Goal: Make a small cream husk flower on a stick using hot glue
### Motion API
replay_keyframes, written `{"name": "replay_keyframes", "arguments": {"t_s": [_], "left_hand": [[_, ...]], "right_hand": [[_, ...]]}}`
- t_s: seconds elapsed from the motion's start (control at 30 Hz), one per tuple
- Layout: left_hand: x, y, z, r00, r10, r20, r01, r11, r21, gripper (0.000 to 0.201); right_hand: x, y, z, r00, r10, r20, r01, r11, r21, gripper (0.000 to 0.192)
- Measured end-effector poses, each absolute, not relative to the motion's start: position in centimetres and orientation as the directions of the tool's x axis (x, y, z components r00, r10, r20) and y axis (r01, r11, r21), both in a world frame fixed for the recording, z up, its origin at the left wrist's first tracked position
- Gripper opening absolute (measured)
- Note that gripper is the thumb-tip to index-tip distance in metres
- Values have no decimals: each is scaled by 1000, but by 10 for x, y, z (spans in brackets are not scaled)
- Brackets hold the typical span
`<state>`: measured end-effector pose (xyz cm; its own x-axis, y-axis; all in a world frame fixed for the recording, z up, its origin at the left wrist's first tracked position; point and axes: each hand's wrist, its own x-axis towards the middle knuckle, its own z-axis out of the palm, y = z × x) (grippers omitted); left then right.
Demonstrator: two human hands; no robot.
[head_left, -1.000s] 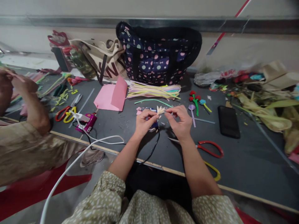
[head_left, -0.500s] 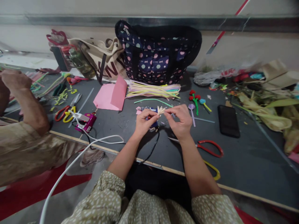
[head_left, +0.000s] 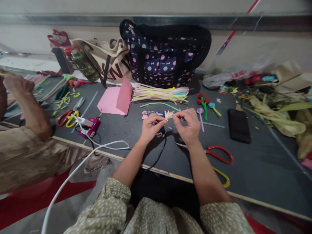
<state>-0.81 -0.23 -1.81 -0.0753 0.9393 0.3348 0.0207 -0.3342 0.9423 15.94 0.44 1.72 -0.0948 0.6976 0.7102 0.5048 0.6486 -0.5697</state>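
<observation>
My left hand [head_left: 150, 128] and my right hand [head_left: 188, 125] meet above the dark table [head_left: 255, 169], both pinching a small cream fringed paper flower [head_left: 168, 114] between their fingertips. Under my left hand lies a small blue and pink object [head_left: 152, 114], partly hidden. A black cord [head_left: 159, 154] runs from below my hands to the table's front edge. Red-handled scissors [head_left: 216, 152] lie just right of my right wrist.
A polka-dot bag [head_left: 165, 52], a beige tote [head_left: 107, 61], pink folded paper [head_left: 117, 99] and a pile of pastel straws [head_left: 161, 93] stand behind. A black phone [head_left: 239, 125] lies right. A pink glue gun [head_left: 91, 126] and a co-worker's arm [head_left: 29, 110] are left.
My hands have shifted very slightly while working the cream flower. The co-worker's hand at far left has moved a little.
</observation>
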Motion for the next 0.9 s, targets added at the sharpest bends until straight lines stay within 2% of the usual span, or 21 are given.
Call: {"name": "replay_keyframes", "arguments": {"t_s": [0.23, 0.6, 0.9], "left_hand": [[-8, -2, -18, -44, 930, 366, 14, -366, 931, 14], [-7, -1, -18, -54, 965, 258, -55, -261, 964, 19], [-6, -1, -20, -114, 991, 65, -294, -97, 951, 24]], "right_hand": [[159, 5, 15, -83, 706, 704, 512, 636, -577, 8], [159, 4, 16, -77, 709, 701, 480, 643, -597, 4], [158, 5, 9, 155, 740, 655, 372, 570, -732, 12]]}}
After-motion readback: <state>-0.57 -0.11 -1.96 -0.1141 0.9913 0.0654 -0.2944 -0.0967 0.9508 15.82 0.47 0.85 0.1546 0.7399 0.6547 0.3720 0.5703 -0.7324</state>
